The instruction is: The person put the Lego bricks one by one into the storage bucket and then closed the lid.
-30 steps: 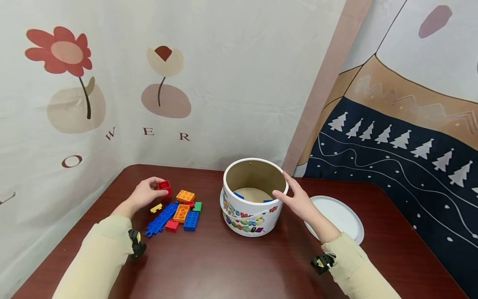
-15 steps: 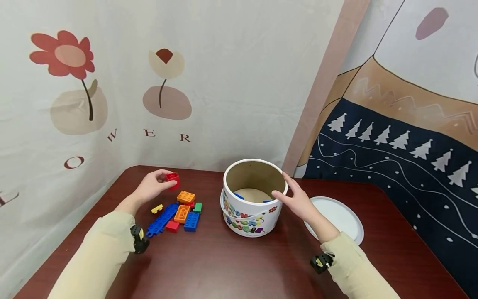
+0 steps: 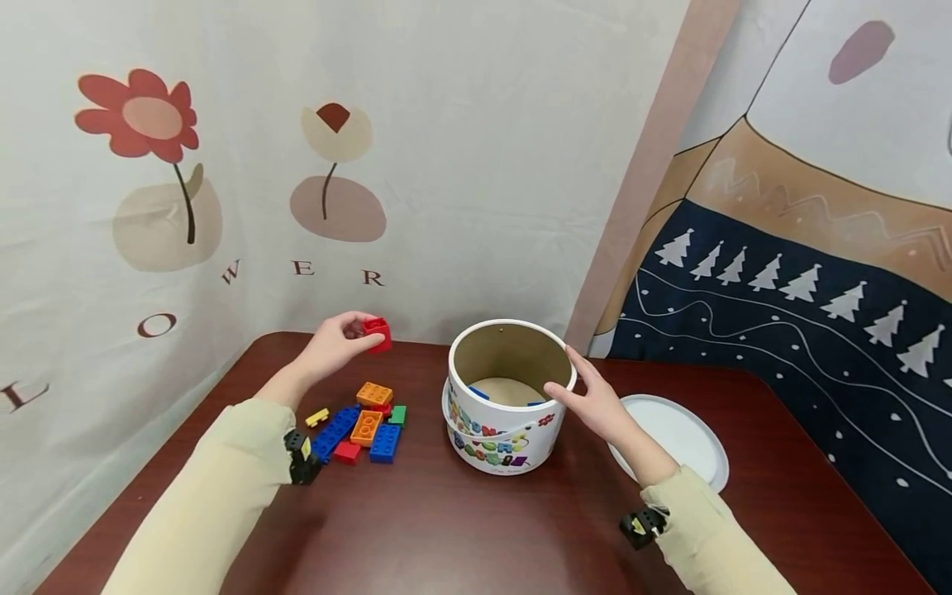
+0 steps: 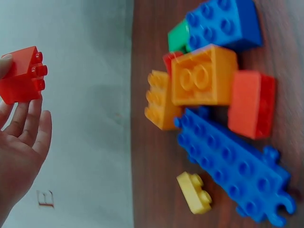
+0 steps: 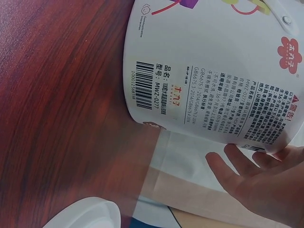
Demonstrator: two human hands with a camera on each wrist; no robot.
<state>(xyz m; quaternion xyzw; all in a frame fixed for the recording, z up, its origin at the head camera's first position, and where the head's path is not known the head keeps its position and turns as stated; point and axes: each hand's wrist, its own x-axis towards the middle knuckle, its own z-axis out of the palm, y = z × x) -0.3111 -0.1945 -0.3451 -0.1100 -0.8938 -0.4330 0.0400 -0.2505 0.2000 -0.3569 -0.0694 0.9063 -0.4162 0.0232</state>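
Observation:
My left hand [image 3: 331, 347] pinches a red building block [image 3: 378, 334] between thumb and fingers, lifted above the back left of the table. In the left wrist view that red block [image 4: 21, 75] shows its studs pointing right. My right hand [image 3: 598, 405] rests against the right side of a white round bucket [image 3: 498, 450], with fairly straight fingers touching its rim and wall. Fingers [image 5: 223, 173] lie along the bucket's printed outer wall [image 5: 204, 71] in the right wrist view. Some blue pieces [image 3: 478, 392] are partly visible inside the bucket.
Left of the bucket lie orange blocks [image 3: 367, 428], a blue block [image 3: 384, 444], a green block [image 3: 397, 415], a red block [image 3: 347, 452], a long blue piece [image 3: 336, 431] and a small yellow block [image 3: 316, 417]. A white lid [image 3: 684, 438] lies right of the bucket.
My left hand has raised the red block and carried it to the right, away from the loose blocks. The right hand has stayed at the bucket's rim.

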